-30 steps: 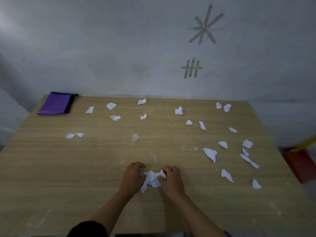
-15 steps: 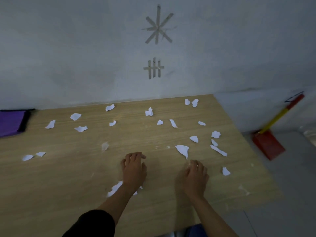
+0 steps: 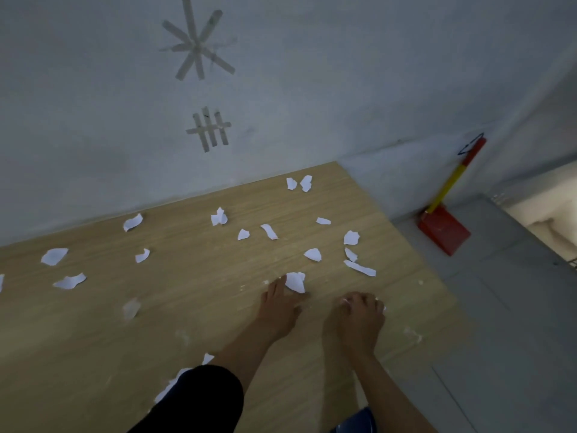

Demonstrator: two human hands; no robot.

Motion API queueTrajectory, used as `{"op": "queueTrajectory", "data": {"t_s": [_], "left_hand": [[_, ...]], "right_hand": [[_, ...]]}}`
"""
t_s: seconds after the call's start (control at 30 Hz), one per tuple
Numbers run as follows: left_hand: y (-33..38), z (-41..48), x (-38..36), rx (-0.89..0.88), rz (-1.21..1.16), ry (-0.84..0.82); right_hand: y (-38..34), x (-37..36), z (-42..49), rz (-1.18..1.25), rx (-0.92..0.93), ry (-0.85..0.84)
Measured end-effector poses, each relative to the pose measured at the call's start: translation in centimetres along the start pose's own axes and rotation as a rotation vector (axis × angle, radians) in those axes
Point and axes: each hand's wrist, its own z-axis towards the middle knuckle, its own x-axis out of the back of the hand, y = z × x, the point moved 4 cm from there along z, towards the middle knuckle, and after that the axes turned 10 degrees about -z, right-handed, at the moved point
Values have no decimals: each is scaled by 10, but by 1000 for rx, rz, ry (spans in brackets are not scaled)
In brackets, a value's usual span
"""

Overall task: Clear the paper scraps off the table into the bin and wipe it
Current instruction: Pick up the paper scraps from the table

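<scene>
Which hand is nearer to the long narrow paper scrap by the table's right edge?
Right. The right hand lies just short of the long scrap; the left hand is farther left.

On the table (image 3: 93, 339), backed against the wall (image 3: 312, 104), scraps (image 3: 312, 254) lie across its far half, with a few more at its near edge by my sleeve (image 3: 199, 401). My left hand (image 3: 281, 307) rests toward the table's right side with a scrap (image 3: 295, 281) at its fingertips, and my right hand (image 3: 356, 320), nearer the right edge, curls over a second scrap (image 3: 345, 300). A dustpan (image 3: 443, 232) stands on the floor (image 3: 499, 307) beyond the table's right edge.
</scene>
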Motion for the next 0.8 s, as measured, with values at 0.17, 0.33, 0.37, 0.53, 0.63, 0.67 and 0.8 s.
{"op": "queueTrajectory", "data": {"t_s": [0.17, 0.33, 0.37, 0.53, 0.63, 0.67, 0.8], "left_hand": [[4, 17, 0, -12, -4, -19], [8, 32, 10, -81, 46, 203], [9, 36, 13, -100, 72, 202], [7, 49, 26, -71, -194, 274], [5, 55, 34, -84, -278, 305], [4, 57, 35, -94, -285, 303], [11, 60, 42, -213, -354, 423]], "right_hand": [[35, 6, 20, -44, -171, -4], [43, 1, 33, 133, -81, 4], [41, 2, 36, 186, -86, 0], [23, 6, 58, 304, -31, 18], [11, 6, 78, 308, 92, -51], [8, 5, 85, 298, 127, -85], [-3, -5, 103, 226, 166, -219]]}}
